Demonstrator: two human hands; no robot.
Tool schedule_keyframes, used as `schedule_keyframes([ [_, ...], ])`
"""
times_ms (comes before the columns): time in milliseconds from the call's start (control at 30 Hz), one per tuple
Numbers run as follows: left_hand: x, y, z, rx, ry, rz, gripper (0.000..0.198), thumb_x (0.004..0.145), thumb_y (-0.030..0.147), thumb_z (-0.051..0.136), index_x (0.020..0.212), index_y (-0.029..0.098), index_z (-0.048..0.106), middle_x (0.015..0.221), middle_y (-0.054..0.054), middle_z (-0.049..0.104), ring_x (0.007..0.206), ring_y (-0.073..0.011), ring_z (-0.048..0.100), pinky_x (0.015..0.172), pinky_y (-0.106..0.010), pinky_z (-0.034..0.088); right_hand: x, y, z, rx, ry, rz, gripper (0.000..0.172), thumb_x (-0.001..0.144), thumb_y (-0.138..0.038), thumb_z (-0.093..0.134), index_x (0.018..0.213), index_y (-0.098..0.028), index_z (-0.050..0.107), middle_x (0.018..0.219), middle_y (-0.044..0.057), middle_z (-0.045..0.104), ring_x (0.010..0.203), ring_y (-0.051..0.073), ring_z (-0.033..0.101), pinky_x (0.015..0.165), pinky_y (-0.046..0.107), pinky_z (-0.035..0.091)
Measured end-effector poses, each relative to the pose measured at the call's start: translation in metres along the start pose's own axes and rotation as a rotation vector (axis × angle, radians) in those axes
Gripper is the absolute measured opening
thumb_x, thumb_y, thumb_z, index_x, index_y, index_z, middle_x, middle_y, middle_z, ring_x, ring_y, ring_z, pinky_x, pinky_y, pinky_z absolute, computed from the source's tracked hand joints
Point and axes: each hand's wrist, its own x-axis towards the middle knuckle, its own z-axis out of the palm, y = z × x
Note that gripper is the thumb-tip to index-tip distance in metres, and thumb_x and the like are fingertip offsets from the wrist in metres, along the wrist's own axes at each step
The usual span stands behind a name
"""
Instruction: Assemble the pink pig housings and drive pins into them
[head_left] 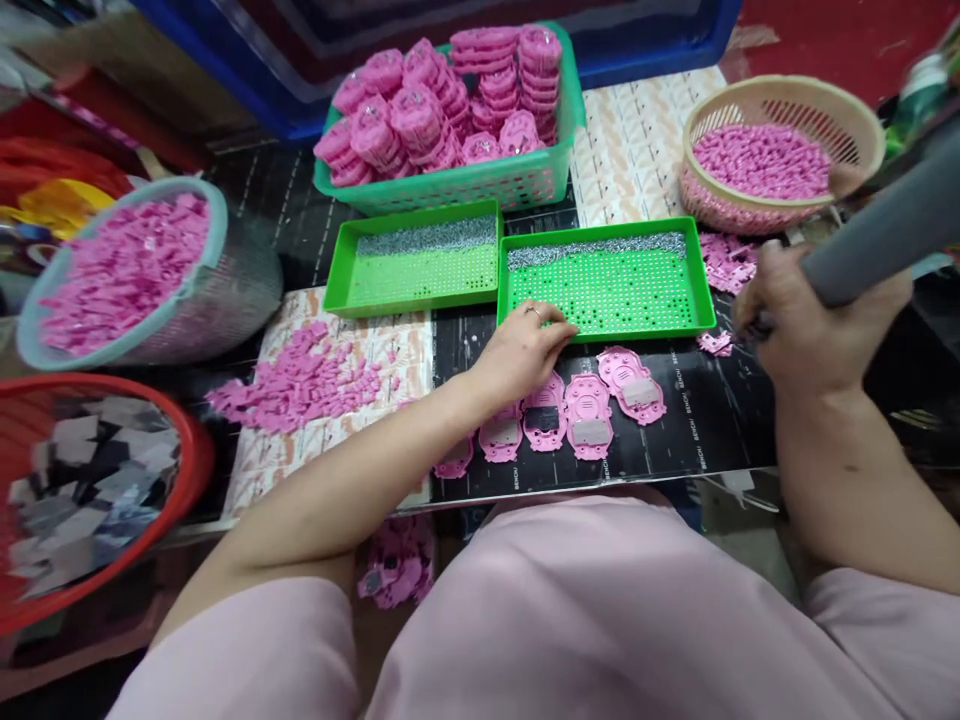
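My left hand (529,345) is at the front edge of the right green perforated tray (600,290), above the row of pink parts. Its thumb and fingers are pinched together, and whatever is between them is too small to make out. My right hand (821,320) is wrapped round a thick grey electric screwdriver (885,225), whose dark tip is partly hidden by the fingers. Several flat pink plastic casings (589,415) lie in a row on the black table mat, some with silvery plates. Tiny silvery screws (600,250) line the back of the tray.
A second green tray (420,300) stands to the left. Behind it is a green basket (450,190) of stacked pink assemblies. A beige basket (720,205), a pale blue basket (217,225) and a pile of pink pieces (307,380) surround the area. A red basket (191,470) holds silvery plates.
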Motion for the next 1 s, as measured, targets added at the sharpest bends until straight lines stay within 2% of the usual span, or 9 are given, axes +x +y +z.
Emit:
schedule_keyframes([
  [100,-0.004,0.028,-0.004,0.123,0.077,0.108,0.028,0.097,0.027,0.046,0.114,0.021,0.067,0.116,-0.011,0.066,0.104,-0.0256,0.059,0.084,-0.041,0.044,-0.004,-0.008,-0.001,0.113,-0.014,-0.045,0.043,0.078,-0.036,0.074,0.114,-0.021,0.056,0.052,-0.012,0.048,0.035,0.006,0.043,0.037,0.023,0.039],
  [167,-0.004,0.05,-0.002,0.115,0.021,0.168,0.032,0.099,0.034,0.042,0.11,0.019,0.068,0.105,-0.01,0.069,0.093,-0.0237,0.061,0.075,-0.037,0.042,-0.01,-0.01,-0.001,0.125,-0.06,-0.059,0.054,0.079,-0.033,0.074,0.125,-0.022,0.051,0.052,-0.012,0.049,0.036,0.007,0.045,0.037,0.024,0.04],
  [233,-0.002,0.068,0.004,0.097,-0.057,0.162,0.039,0.099,0.042,0.041,0.106,0.016,0.069,0.095,-0.011,0.07,0.086,-0.0237,0.061,0.07,-0.036,0.04,-0.017,-0.011,-0.001,0.109,-0.109,-0.076,0.042,0.08,-0.028,0.073,0.117,-0.021,0.056,0.052,-0.011,0.051,0.038,0.008,0.048,0.039,0.024,0.04],
  [333,0.002,0.084,0.014,0.099,-0.107,0.098,0.05,0.096,0.052,0.045,0.112,0.011,0.067,0.092,-0.014,0.069,0.089,-0.0265,0.061,0.07,-0.037,0.04,-0.024,-0.013,-0.004,0.075,-0.119,-0.092,0.013,0.08,-0.023,0.072,0.084,-0.02,0.059,0.053,-0.008,0.054,0.041,0.008,0.05,0.041,0.025,0.041],
  [433,0.006,0.087,0.018,0.107,-0.131,0.125,0.05,0.094,0.052,0.05,0.117,0.01,0.064,0.096,-0.014,0.069,0.092,-0.0265,0.06,0.069,-0.036,0.038,-0.026,-0.016,-0.008,0.061,-0.104,-0.07,0.012,0.08,-0.021,0.072,0.079,-0.02,0.06,0.057,-0.007,0.057,0.043,0.007,0.05,0.042,0.025,0.043],
  [567,0.015,0.081,0.018,0.127,-0.184,0.208,0.037,0.095,0.044,0.052,0.106,0.012,0.067,0.096,-0.011,0.068,0.091,-0.0247,0.059,0.069,-0.035,0.035,-0.026,-0.018,-0.015,0.094,-0.103,-0.082,0.042,0.078,-0.016,0.073,0.117,-0.027,0.06,0.111,-0.001,0.066,0.049,0.003,0.053,0.041,0.025,0.046],
  [633,0.019,0.077,0.018,0.13,-0.199,0.253,0.035,0.095,0.042,0.053,0.105,0.012,0.067,0.097,-0.011,0.068,0.092,-0.0242,0.058,0.071,-0.034,0.033,-0.026,-0.016,-0.018,0.094,-0.119,-0.095,0.042,0.078,-0.013,0.072,0.116,-0.026,0.061,0.098,-0.003,0.068,0.049,0.004,0.053,0.042,0.025,0.046],
  [733,0.022,0.073,0.017,0.122,-0.209,0.294,0.033,0.096,0.04,0.053,0.106,0.012,0.067,0.1,-0.011,0.068,0.096,-0.024,0.057,0.073,-0.034,0.033,-0.027,-0.014,-0.021,0.085,-0.149,-0.137,0.016,0.078,-0.011,0.071,0.088,-0.021,0.063,0.059,-0.008,0.059,0.047,0.007,0.052,0.044,0.026,0.044],
  [1000,0.012,0.08,0.019,0.12,-0.228,0.22,0.029,0.1,0.034,0.046,0.112,0.015,0.065,0.104,-0.008,0.068,0.094,-0.0224,0.058,0.075,-0.034,0.035,-0.028,-0.015,-0.02,0.051,-0.198,-0.12,0.012,0.08,-0.02,0.071,0.076,-0.022,0.059,0.061,-0.01,0.059,0.052,0.007,0.055,0.045,0.025,0.044],
])
